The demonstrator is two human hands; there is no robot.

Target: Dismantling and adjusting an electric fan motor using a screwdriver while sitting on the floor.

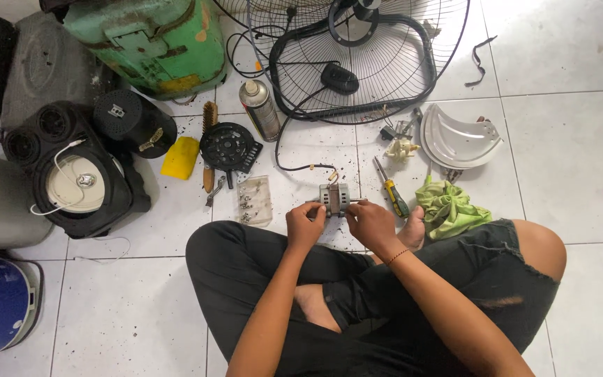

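Observation:
I sit cross-legged on a white tiled floor. Both hands hold a small grey electric motor (334,199) just in front of my knees. My left hand (304,225) grips its left side and my right hand (369,222) grips its right side. A thin black cable runs from the motor up to a black wire fan guard (357,66) lying on the floor. A yellow-handled screwdriver (392,190) lies just right of the motor. A small clear bag of screws (254,200) lies to its left.
A green rag (449,208) and white plastic housing (458,139) lie right. A spray can (260,109), black round cover (227,146), yellow cloth (180,158) and wire brush (209,143) lie ahead. Appliances (82,178) and a green tank (155,42) crowd the left.

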